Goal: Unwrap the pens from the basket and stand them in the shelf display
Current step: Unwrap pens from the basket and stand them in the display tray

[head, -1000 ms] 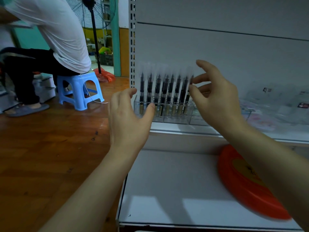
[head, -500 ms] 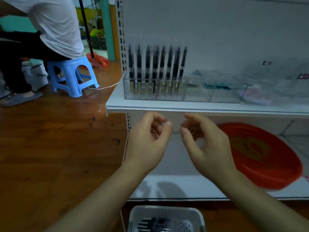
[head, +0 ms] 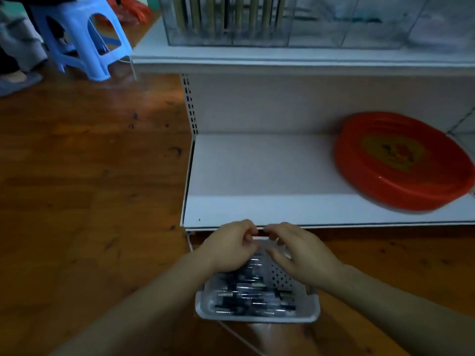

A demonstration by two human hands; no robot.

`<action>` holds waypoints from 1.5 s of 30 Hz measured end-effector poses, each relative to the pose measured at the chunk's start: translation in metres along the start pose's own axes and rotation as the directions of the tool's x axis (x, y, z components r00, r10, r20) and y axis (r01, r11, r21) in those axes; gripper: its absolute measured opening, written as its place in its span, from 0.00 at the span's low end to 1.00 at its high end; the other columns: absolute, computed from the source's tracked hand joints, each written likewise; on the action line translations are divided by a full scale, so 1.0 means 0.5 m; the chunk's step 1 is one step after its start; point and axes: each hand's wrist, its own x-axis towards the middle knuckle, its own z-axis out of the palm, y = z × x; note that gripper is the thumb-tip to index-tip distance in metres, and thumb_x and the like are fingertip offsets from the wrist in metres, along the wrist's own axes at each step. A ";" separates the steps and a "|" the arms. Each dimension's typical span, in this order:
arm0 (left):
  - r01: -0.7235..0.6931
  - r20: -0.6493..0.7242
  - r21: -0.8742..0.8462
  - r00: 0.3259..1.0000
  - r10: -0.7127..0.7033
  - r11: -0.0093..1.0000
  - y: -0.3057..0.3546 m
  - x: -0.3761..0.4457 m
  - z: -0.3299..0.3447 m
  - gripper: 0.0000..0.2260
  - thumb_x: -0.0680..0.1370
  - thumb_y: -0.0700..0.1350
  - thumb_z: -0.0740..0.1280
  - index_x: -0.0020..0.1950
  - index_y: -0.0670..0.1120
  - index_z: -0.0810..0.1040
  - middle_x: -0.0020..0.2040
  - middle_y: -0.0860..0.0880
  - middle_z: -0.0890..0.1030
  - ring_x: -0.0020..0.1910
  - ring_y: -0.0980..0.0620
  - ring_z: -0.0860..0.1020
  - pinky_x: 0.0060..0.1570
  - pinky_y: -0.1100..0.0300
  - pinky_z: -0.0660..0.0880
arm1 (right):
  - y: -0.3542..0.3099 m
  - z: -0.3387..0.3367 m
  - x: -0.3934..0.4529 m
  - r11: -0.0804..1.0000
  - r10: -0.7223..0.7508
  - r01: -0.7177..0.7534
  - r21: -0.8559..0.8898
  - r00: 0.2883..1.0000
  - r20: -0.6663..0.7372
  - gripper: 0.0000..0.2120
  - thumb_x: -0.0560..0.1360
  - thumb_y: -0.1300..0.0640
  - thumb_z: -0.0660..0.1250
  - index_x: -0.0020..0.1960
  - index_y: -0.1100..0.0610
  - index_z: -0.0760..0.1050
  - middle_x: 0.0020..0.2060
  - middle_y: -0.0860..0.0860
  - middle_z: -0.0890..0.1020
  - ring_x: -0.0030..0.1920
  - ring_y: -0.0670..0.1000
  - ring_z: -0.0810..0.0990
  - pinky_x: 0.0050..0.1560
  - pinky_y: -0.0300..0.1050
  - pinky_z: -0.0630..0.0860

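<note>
A white perforated basket (head: 307,308) sits on the wooden floor in front of the shelf unit, with several wrapped black pens (head: 253,295) lying in it. My left hand (head: 227,249) and my right hand (head: 302,254) hover close together over the basket's far end, fingers curled, fingertips almost meeting. Whether they pinch a clear wrapper or a pen is hidden by the fingers and blur. On the upper shelf, the clear display box (head: 321,34) holds several pens (head: 218,16) standing upright in its left compartments.
A red plastic tray (head: 401,163) lies on the right of the white lower shelf (head: 257,170). A blue stool (head: 84,39) and a seated person's foot (head: 18,80) are at the far left. Something clear (head: 267,335) lies on the floor below the basket.
My view has dropped from the display to the floor. Both hands came down from the standing pens, drew together below the shelf edge, and now sit over the basket.
</note>
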 end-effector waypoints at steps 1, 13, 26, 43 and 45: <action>0.005 0.058 0.069 0.998 -0.009 0.998 -0.012 -0.002 0.013 0.08 0.79 0.51 0.65 0.57 0.52 0.74 0.46 0.55 0.78 0.45 0.54 0.77 0.51 0.53 0.77 | 0.005 0.016 -0.006 1.000 0.000 0.001 -0.012 0.998 0.068 0.21 0.80 0.48 0.63 0.72 0.50 0.68 0.59 0.47 0.79 0.56 0.47 0.77 0.54 0.44 0.76; 0.082 0.426 0.300 0.880 -0.210 0.950 -0.092 -0.026 0.101 0.13 0.79 0.45 0.66 0.64 0.50 0.72 0.59 0.46 0.77 0.52 0.50 0.73 0.52 0.56 0.72 | 0.032 0.145 -0.045 0.985 0.084 0.010 -0.172 0.841 0.535 0.16 0.78 0.56 0.63 0.65 0.53 0.73 0.56 0.53 0.77 0.55 0.54 0.77 0.54 0.51 0.78; 0.055 0.437 0.326 0.877 -0.202 0.944 -0.100 -0.016 0.098 0.05 0.79 0.39 0.63 0.52 0.46 0.77 0.51 0.46 0.79 0.51 0.47 0.76 0.47 0.54 0.73 | 0.044 0.125 -0.015 0.990 0.059 0.013 -0.142 0.870 0.490 0.07 0.81 0.53 0.62 0.51 0.55 0.76 0.46 0.51 0.80 0.45 0.50 0.75 0.46 0.47 0.74; 0.221 0.367 -0.492 0.930 -0.029 0.842 -0.025 0.035 -0.103 0.07 0.81 0.39 0.66 0.57 0.39 0.80 0.47 0.41 0.84 0.41 0.50 0.83 0.41 0.60 0.79 | 0.045 -0.048 0.029 0.877 0.268 -0.214 0.429 0.961 -0.069 0.08 0.81 0.54 0.66 0.60 0.49 0.78 0.44 0.43 0.85 0.46 0.41 0.84 0.45 0.35 0.78; 0.239 0.382 -0.537 0.924 -0.020 0.809 -0.004 0.032 -0.117 0.07 0.82 0.40 0.65 0.57 0.41 0.81 0.45 0.42 0.85 0.41 0.48 0.84 0.40 0.61 0.79 | 0.026 -0.066 0.042 0.844 0.298 -0.191 0.502 0.944 -0.141 0.10 0.81 0.56 0.66 0.61 0.50 0.78 0.42 0.43 0.85 0.46 0.43 0.84 0.44 0.37 0.80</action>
